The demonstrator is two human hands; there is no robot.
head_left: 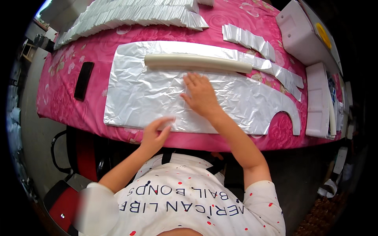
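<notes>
Nearest the camera, the left hand point(156, 133) is resting at the near edge of the silver plastic sheet point(149, 94), close to the table's front rim. Its fingers are curling loosely together with the fingertips point(167, 120) lying on the sheet's lower margin; the tips are blurring, so whether they are pinching the film or only pressing on it cannot be told.

Just beyond, the right hand point(201, 95) is lying palm down near the middle of the same sheet. Its fingers point(191, 80) are lying straight and close together, pointing away from the body, pressing flat on the crinkled film. The sheet is extending under and past the fingers on all sides, reaching left toward the table's left part and right to a curved cut-out at its near right corner.

The sheet is lying flat on the pink flowered tablecloth point(63, 94). A black phone point(83, 80) is lying on the cloth, left of the sheet and apart from it.

Beyond the right fingertips, near but not touching, a long cream tube point(197, 62) is lying across the far part of the sheet, running left to right.

Farther right, a narrow silver strip point(281, 74) is trailing toward the right edge, with a small row of folded silver pieces point(248, 39) behind it.

At the far edge, a long fanned stack of folded silver pieces point(130, 17) is running across the cloth. White foam blocks point(317, 98) are sitting at the right side.
</notes>
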